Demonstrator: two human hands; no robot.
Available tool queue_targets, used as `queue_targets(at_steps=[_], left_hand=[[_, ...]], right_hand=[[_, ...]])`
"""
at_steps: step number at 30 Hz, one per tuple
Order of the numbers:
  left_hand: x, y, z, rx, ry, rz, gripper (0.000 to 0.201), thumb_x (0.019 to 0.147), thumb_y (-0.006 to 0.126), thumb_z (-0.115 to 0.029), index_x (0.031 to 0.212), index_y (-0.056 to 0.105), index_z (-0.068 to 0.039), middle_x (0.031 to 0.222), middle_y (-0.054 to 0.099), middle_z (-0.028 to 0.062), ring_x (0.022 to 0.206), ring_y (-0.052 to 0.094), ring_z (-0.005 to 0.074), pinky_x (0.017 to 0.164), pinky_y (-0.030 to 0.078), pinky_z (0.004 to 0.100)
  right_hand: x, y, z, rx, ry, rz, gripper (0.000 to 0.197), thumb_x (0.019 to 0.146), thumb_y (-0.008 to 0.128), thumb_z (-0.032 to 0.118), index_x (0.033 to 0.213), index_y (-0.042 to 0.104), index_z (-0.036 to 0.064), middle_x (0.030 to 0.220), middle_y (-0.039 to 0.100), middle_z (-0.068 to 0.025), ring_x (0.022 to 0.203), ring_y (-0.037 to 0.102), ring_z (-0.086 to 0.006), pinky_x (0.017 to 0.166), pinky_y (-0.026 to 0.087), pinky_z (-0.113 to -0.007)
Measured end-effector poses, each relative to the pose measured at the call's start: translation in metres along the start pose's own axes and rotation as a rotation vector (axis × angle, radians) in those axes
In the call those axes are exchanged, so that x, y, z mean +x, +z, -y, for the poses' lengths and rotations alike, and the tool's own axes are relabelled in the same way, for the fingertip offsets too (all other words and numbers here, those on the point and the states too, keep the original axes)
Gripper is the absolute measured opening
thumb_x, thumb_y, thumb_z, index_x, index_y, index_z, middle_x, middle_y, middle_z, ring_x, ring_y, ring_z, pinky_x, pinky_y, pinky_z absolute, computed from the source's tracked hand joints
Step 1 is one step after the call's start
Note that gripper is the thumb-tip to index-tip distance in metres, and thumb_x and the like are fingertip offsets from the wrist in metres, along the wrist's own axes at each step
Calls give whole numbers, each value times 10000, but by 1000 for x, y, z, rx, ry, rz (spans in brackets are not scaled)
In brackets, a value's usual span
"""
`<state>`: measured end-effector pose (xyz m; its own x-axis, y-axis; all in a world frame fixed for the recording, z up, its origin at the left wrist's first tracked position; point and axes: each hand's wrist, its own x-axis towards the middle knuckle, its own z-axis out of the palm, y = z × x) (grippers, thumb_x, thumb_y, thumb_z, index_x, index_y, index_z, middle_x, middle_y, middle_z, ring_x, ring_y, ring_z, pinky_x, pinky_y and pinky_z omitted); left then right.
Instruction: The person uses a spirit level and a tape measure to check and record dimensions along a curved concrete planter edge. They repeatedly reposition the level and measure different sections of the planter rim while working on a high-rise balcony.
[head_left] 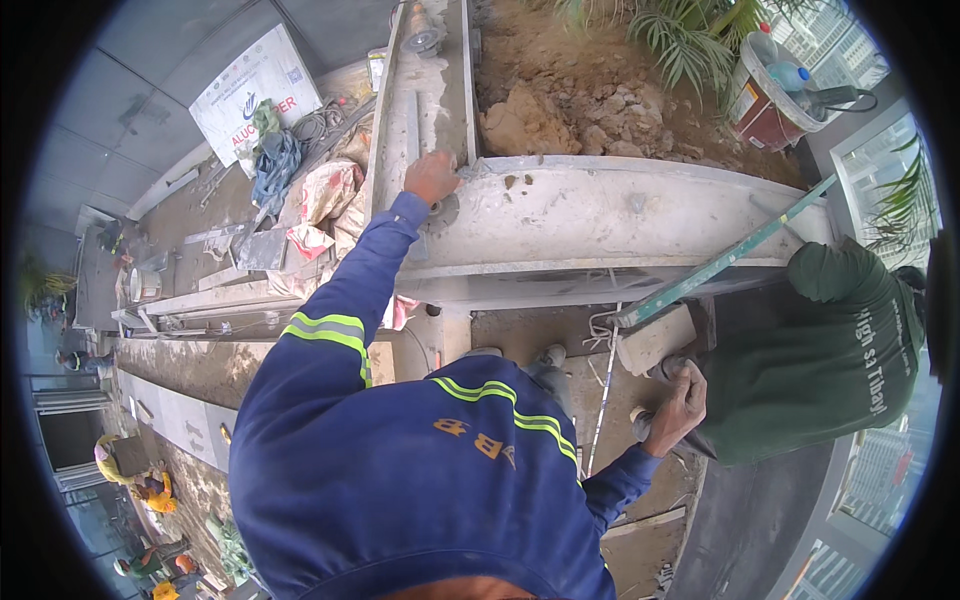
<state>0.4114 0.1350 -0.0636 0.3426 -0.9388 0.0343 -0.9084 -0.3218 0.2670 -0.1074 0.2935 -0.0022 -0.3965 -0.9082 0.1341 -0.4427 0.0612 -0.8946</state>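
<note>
Gripping now: your right hand (680,405) is closed around a short dark handle (655,372); what tool it belongs to I cannot tell.
Resting hand: your left hand (432,178) lies knuckles up on the corner of the grey concrete ledge (600,215), fingers curled over the edge; it bears on the ledge and holds no loose thing.
Block position: the pale stone block (655,340) sits just above your right grip, touching or nearly touching the handle, under the overhang of the ledge.
Block handling: judge it dense, rigid and rough, so it should not slip, but its corners could chip if knocked. Take it by 2 opposite flat faces, low on the sides, not by 1 corner.
Handle handling: it looks stiff and light next to the block; your fist near its lower end gives swing but less control.
Level: a long green straightedge (720,262) slants across the ledge, up and to the right of your right grip, its lower end just above the block.
Beside the grip: a co-worker in a green shirt (830,350) crouches right against your right hand.
Beyond your left hand: loose brown soil (560,110) fills the bed past the ledge.
</note>
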Motion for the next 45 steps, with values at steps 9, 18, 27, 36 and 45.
queue_targets(at_steps=[9, 18, 27, 36, 45], left_hand=[[2, 6, 3, 38, -111, -70, 286, 834, 711, -293, 1029, 746, -86, 998, 736, 224, 967, 706, 409, 876, 557, 484], [-73, -64, -164, -754, 314, 157, 233, 796, 822, -86, 849, 601, -33, 744, 586, 5, 645, 523, 76, 593, 429, 261], [-81, -56, -322, -992, 793, 251, 165, 845, 756, -8, 981, 664, -17, 861, 683, 93, 701, 660, 161, 647, 515, 303], [-55, -38, -374, -1026, 931, 397, 136, 861, 741, -34, 986, 691, -9, 887, 697, 98, 731, 653, 155, 687, 519, 312], [75, 141, -427, -616, 867, 62, 185, 928, 705, -226, 971, 698, -47, 1012, 661, 156, 923, 660, 324, 799, 525, 416]], right_hand=[[48, -28, -42, 22, -25, 110, 226, 1018, 602, 136, 1112, 715, -36, 970, 731, -112, 889, 664, -190, 824, 510, -322], [89, 4, 42, 97, -251, 266, 212, 946, 695, 75, 1128, 707, -32, 960, 703, -129, 864, 681, -192, 788, 526, -301], [108, 53, 88, 140, -515, 185, 252, 892, 741, 54, 1137, 698, 14, 1040, 675, -150, 874, 686, -316, 759, 553, -389], [147, 40, 45, 170, -375, -58, 127, 963, 708, 93, 1050, 715, 0, 908, 695, -93, 794, 684, -172, 692, 527, -298], [405, 45, 53, 676, -191, -449, 153, 1020, 605, 106, 952, 555, -21, 922, 690, -147, 694, 708, -180, 621, 573, -295]])
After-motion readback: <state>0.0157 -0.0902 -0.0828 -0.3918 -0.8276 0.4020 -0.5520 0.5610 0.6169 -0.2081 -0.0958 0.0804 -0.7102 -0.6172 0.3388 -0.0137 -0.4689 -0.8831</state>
